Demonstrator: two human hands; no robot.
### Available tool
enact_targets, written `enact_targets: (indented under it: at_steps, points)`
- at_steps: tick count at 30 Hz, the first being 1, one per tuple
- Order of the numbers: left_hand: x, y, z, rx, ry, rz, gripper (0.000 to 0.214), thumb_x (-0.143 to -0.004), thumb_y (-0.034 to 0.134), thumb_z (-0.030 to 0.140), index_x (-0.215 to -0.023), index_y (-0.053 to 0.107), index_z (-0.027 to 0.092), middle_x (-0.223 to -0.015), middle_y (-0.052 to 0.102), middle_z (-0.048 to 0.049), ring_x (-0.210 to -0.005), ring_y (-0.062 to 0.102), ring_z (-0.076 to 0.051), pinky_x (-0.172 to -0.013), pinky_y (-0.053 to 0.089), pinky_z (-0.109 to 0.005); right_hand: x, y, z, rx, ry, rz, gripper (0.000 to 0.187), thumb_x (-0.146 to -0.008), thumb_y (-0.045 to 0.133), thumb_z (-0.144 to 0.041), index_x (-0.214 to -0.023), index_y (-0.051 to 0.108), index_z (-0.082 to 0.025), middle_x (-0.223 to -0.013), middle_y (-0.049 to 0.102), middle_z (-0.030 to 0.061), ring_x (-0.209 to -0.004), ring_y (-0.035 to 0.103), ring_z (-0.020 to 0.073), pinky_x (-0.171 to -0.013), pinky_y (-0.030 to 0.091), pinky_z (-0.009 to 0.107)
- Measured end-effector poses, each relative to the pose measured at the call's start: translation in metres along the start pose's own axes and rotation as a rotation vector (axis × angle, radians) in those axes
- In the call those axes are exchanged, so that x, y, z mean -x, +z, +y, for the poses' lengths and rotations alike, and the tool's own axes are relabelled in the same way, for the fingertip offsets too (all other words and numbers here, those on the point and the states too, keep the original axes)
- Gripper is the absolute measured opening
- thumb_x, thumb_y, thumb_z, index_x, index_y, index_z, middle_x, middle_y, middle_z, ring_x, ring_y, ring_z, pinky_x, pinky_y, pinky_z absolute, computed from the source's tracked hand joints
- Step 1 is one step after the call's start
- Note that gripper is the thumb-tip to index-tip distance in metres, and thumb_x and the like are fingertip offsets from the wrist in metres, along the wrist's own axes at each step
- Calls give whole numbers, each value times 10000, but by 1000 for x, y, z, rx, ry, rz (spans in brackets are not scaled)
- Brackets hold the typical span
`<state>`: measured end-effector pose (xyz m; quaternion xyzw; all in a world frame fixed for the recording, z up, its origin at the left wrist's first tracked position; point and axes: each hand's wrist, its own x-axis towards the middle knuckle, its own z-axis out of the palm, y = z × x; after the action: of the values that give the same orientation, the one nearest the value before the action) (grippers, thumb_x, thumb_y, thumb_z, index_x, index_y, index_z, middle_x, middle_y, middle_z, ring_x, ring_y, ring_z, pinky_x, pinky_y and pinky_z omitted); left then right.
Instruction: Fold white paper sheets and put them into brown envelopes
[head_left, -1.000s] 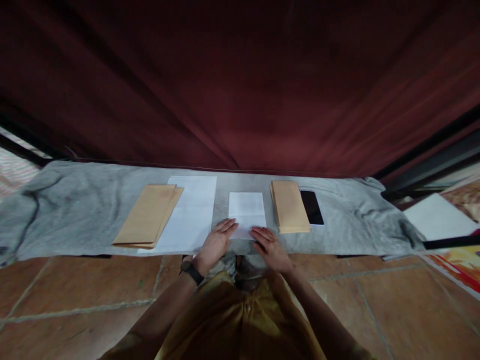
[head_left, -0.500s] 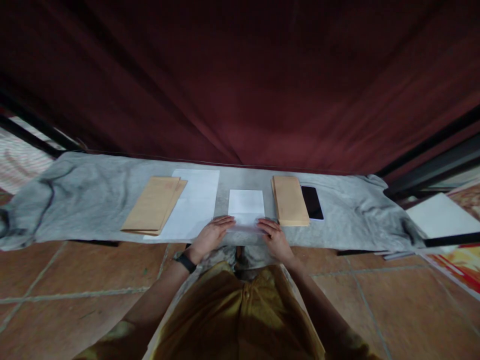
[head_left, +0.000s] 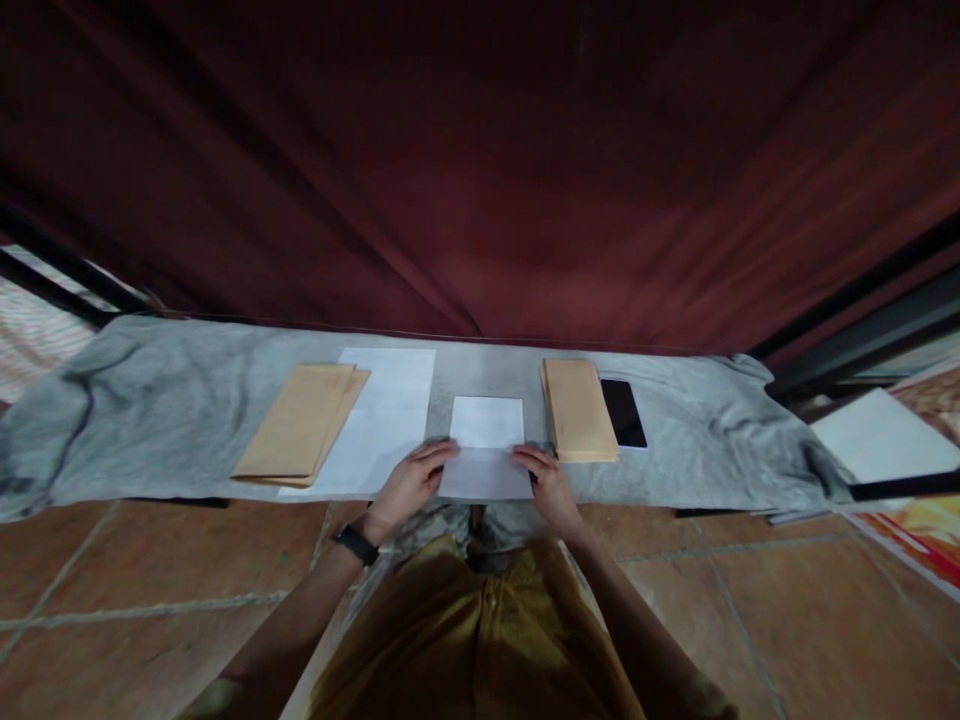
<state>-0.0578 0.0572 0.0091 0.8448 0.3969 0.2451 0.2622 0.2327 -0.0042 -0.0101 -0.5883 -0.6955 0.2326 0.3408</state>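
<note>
A white sheet of paper with a crease across it lies before me on the grey cloth. Its near part looks shaded and slightly raised. At the left edge, near the crease, the fingers of my left hand close on the paper. My right hand grips the opposite edge at about the same height. Left of these hands, larger white paper lies flat, partly covered by brown envelopes. More brown envelopes are stacked just beyond my right hand.
A dark-screened phone lies beside the right stack. The grey cloth covers a narrow bench, with a dark red curtain behind it. A white board and dark metal bars are at the far right.
My hands have shifted from the paper's near corners to its side edges by the crease. More of the paper's near part shows between them. The view has tilted slightly.
</note>
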Motion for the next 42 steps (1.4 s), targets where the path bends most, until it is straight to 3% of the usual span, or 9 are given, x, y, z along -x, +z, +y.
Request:
enact_targets:
  at_steps: [3, 7, 12, 17, 22, 26, 35, 42]
  points:
    - [-7, 0, -3, 2, 8, -11, 430, -875, 516, 67, -1208, 722, 244, -1260, 724, -55, -1217, 624, -204, -1098, 502, -448, -5, 1, 1, -25, 14, 17, 496, -832, 493, 15, -1142, 756, -268, -1246, 732, 52, -1180, 650, 217, -1072, 481, 440]
    - [-12, 0, -5, 80, -60, 46, 247, -942, 564, 246, -1091, 760, 220, -1105, 771, -70, -1089, 676, -218, -1009, 545, -411, -10, -1, -3, -71, -1, 11, 393, -876, 536, -72, -1135, 759, -266, -1196, 751, 46, -1154, 659, 223, -1069, 478, 423]
    - [-14, 3, -4, 157, -174, 112, 258, -932, 600, 390, -978, 780, 212, -1008, 783, -75, -984, 700, -218, -928, 552, -359, -10, 2, -6, -90, 5, 55, 274, -947, 561, -203, -1138, 749, -262, -1146, 758, 47, -1080, 671, 214, -1018, 489, 383]
    - [-22, 6, 4, 197, -362, 142, 354, -912, 573, 482, -839, 774, 199, -813, 760, -36, -762, 673, -188, -727, 533, -286, -11, 15, -4, -28, 186, 228, 282, -1000, 522, -385, -978, 739, -207, -931, 744, 67, -907, 672, 213, -869, 523, 338]
    - [-21, 3, 6, 270, -413, 92, 362, -871, 588, 504, -840, 779, 198, -820, 764, -36, -781, 665, -193, -716, 515, -277, -11, 19, -4, -16, 135, 278, 247, -985, 551, -353, -902, 740, -217, -910, 739, 66, -928, 664, 220, -896, 516, 362]
    - [-18, -2, 2, 258, -395, 40, 340, -861, 587, 479, -743, 744, 202, -770, 743, -35, -749, 651, -187, -713, 511, -280, -9, 15, -5, 11, 56, 232, 198, -978, 562, -295, -968, 752, -238, -974, 752, 58, -973, 661, 215, -941, 496, 367]
    - [-36, 13, 5, 139, -545, 170, 271, -894, 567, 403, -922, 750, 205, -907, 786, -43, -806, 701, -197, -741, 499, -278, -27, 20, -18, 132, 277, 258, 283, -1023, 458, -289, -897, 688, -183, -845, 737, 54, -774, 673, 182, -748, 470, 261]
    - [-54, 11, 16, -136, -678, 69, 266, -975, 519, 385, -900, 720, 228, -897, 777, -27, -791, 694, -181, -680, 438, -256, -39, 19, -30, 411, 440, 194, 227, -1043, 482, -275, -1013, 694, -199, -915, 771, 61, -827, 732, 179, -706, 437, 230]
